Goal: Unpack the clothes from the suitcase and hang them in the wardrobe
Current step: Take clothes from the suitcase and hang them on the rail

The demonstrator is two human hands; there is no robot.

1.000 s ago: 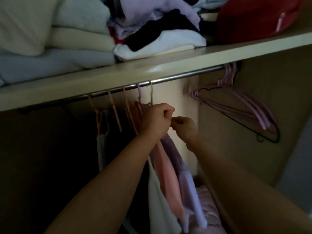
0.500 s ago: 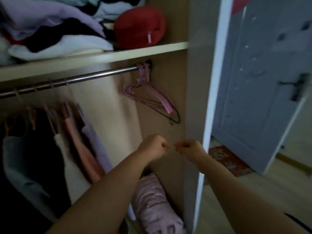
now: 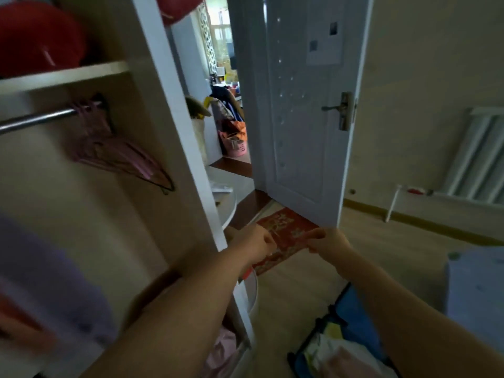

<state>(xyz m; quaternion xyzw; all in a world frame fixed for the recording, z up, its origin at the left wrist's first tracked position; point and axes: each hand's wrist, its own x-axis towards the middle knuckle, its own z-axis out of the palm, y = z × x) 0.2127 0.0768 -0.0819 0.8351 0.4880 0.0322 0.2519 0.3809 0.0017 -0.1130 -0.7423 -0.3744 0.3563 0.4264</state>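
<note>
On the head feed the left grip [image 3: 253, 245] and the right grip [image 3: 328, 241] sit side by side at mid-frame, near each other but not touching. Both have their fingers curled in, and I can make out nothing held in either. They hang over the red mat [image 3: 286, 227] at the foot of the white door [image 3: 305, 118].

The suitcase [image 3: 360, 320] lies open on the floor at the lower right, below the right grip and well apart from both. Its blue lining shows, and pale clothes [image 3: 332, 353] lie heaped in it, too blurred for me to tell apart.

The wardrobe [image 3: 177, 132] fills the left side. Under its shelf [image 3: 62, 76] runs the rail [image 3: 35, 121], with a bunch of pink hangers [image 3: 109, 148] at its right end. A lilac garment [image 3: 46, 268] hangs at the far left edge, smeared by motion and well away from the left grip.

Half a second ago both grips were in front of the wardrobe's inner wall, below those hangers; now they are out past its white front edge, over the floor. The view has swung right. The suitcase has come into frame, the doorway shows the room beyond, and the hung clothes have slid almost out on the left. A second ago both grips were up by the hooks near the rail. Their curl looks the same as it did then.
</note>
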